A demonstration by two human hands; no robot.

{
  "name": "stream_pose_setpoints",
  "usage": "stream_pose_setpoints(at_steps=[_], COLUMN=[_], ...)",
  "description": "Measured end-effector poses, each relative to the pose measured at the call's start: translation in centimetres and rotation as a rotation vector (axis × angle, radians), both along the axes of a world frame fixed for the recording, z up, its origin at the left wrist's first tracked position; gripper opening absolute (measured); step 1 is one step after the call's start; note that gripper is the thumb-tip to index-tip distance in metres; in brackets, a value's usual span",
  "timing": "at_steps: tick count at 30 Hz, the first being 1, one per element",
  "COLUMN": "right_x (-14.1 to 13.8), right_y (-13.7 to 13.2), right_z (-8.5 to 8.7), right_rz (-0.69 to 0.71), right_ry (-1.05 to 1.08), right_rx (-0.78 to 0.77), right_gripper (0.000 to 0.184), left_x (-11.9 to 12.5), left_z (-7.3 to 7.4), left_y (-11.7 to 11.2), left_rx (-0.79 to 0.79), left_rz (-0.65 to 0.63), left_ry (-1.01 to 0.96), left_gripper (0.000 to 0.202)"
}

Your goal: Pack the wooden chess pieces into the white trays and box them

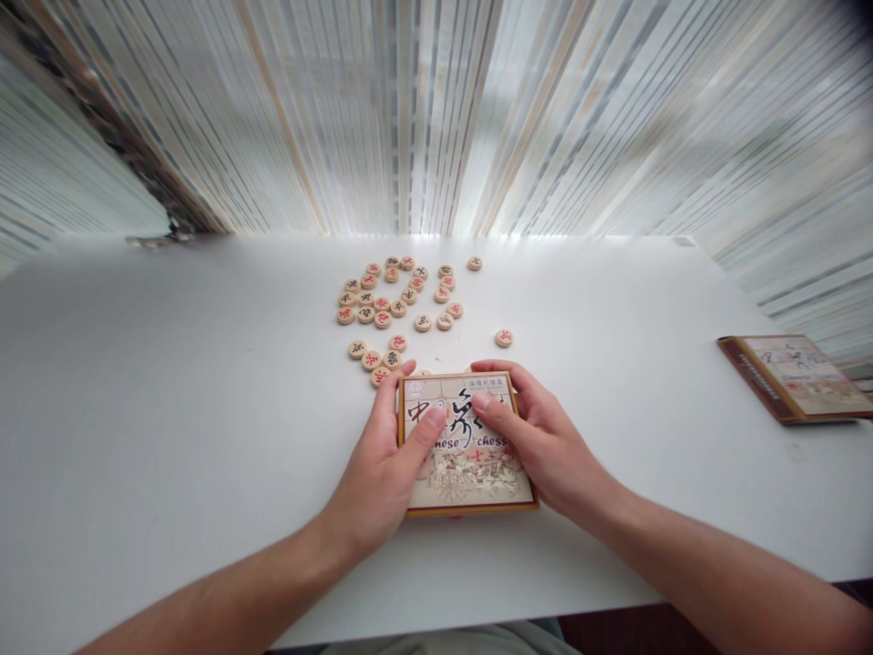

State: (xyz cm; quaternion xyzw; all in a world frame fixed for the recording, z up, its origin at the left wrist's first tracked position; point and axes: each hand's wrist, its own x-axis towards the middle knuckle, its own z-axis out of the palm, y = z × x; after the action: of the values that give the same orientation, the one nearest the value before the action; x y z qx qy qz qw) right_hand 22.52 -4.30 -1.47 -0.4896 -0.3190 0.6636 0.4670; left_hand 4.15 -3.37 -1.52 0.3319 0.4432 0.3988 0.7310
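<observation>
Head view: the left hand point(382, 464) and right hand point(538, 437) clamp the chess box point(470, 478) by its sides, near the table point(170, 382) edge. The wooden pieces point(399, 305) lie loose just beyond it, none boxed that I can see. A second flat box point(795, 375) sits well apart, far right.

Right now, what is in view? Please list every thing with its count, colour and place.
chess box: one, cream printed top with brown edge, near centre of the table, under both hands
chess pieces: about thirty, pale wooden discs with red or black characters, scattered flat just beyond the box
second flat box part: one, brown with a cream picture, at the right edge of the table
table: one, white
striped curtain: pale with grey and tan stripes, behind the table
left hand: one, grip on the box's left side, index finger on its top
right hand: one, grip on the box's right side, fingers on its top
</observation>
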Motion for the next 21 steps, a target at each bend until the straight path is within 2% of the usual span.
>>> stream_pose_setpoints(at_steps=[8, 11, 14, 16, 21], right_x=[0.0, 0.0, 0.1, 0.1, 0.1], right_y=[-0.3, -0.3, -0.2, -0.1, -0.2], right_z=[-0.1, 0.0, 0.1, 0.2, 0.6], right_rz=[0.042, 0.024, 0.001, -0.013, 0.137], right_ry=[0.064, 0.050, 0.022, 0.021, -0.002], right_rx=[0.013, 0.037, 0.063, 0.073, 0.039], right_gripper=[0.089, 0.089, 0.089, 0.091, 0.087], left_x=[0.0, -0.1, -0.2, -0.1, -0.1], left_z=[-0.3, 0.1, 0.7, 1.0, 1.3], left_y=[0.1, 0.2, 0.1, 0.1, 0.4], left_rx=[0.121, 0.064, -0.022, -0.019, 0.008], left_rz=[0.067, 0.025, -0.086, -0.105, -0.076], left_ry=[0.063, 0.065, 0.078, 0.090, 0.080], left_gripper=[0.073, 0.075, 0.074, 0.070, 0.063])
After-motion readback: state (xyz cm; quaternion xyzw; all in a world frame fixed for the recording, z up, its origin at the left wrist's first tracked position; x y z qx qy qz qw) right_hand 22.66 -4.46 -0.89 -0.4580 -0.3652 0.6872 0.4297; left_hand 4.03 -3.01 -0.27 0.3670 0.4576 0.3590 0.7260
